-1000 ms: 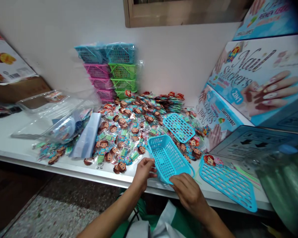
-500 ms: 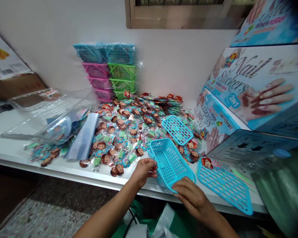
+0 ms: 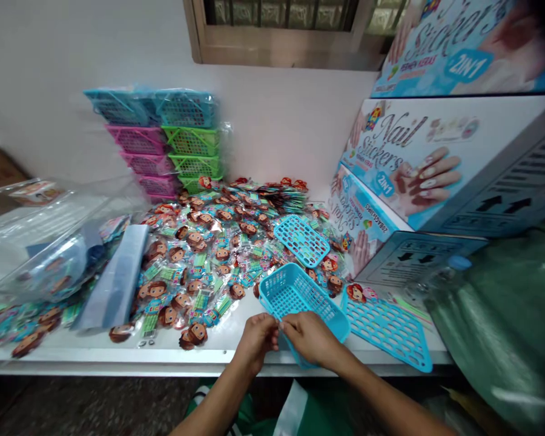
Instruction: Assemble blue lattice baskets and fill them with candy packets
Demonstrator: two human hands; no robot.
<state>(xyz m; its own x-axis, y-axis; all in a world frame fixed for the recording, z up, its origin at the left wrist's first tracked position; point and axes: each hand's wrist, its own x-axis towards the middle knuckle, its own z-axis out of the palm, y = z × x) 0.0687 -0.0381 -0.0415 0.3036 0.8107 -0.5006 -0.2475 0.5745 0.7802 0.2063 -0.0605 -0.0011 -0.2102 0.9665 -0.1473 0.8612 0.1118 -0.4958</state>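
Note:
A blue plastic basket (image 3: 306,300) with a mesh bottom and sides sits at the table's front edge, its open top facing me. At its near left side, my left hand (image 3: 257,339) is closed with fingertips pinched together. My right hand (image 3: 309,338) reaches across the near side of the basket, fingers pinched close against the left ones. Whatever lies between the fingertips is too small to make out. Behind the basket, a blue perforated panel (image 3: 301,241) rests on many small candy packets (image 3: 222,242) with cartoon-head cards. Another blue perforated panel (image 3: 390,332) lies to the right.
Wrapped stacks of blue, pink and green baskets (image 3: 191,142) stand against the wall. Nail sticker boxes (image 3: 404,157) are piled at the right, beside a clear bottle (image 3: 440,278) and a green sack (image 3: 504,315). Clear plastic packaging (image 3: 68,242) lies at the left.
My right hand has left the basket's near right corner and moved left to meet my left hand. The view has shifted to the right.

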